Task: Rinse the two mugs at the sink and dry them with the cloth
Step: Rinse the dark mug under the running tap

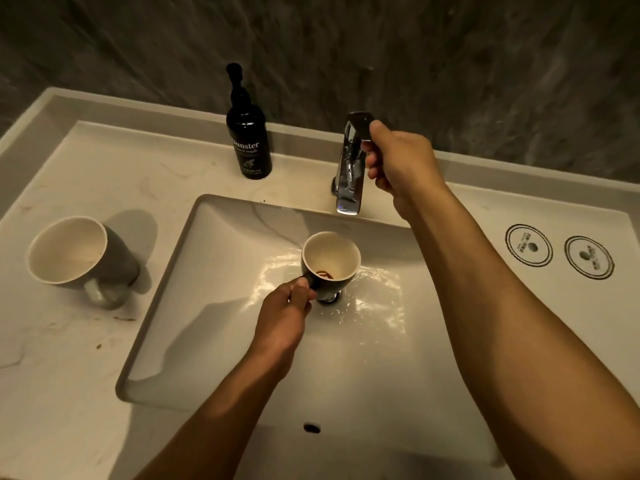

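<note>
L hand (284, 313) pinches handle of stained mug (330, 259) over sink (207, 306). R hand (398, 164) grips faucet lever (360, 121). 2nd mug (79, 252) stands on counter (69, 358).

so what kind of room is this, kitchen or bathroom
Most likely a bathroom, perhaps in a hotel. A rectangular basin is sunk in a pale marble-look counter, a black pump bottle labelled hand wash stands beside the chrome tap, and two round printed coasters lie on the right.
</note>
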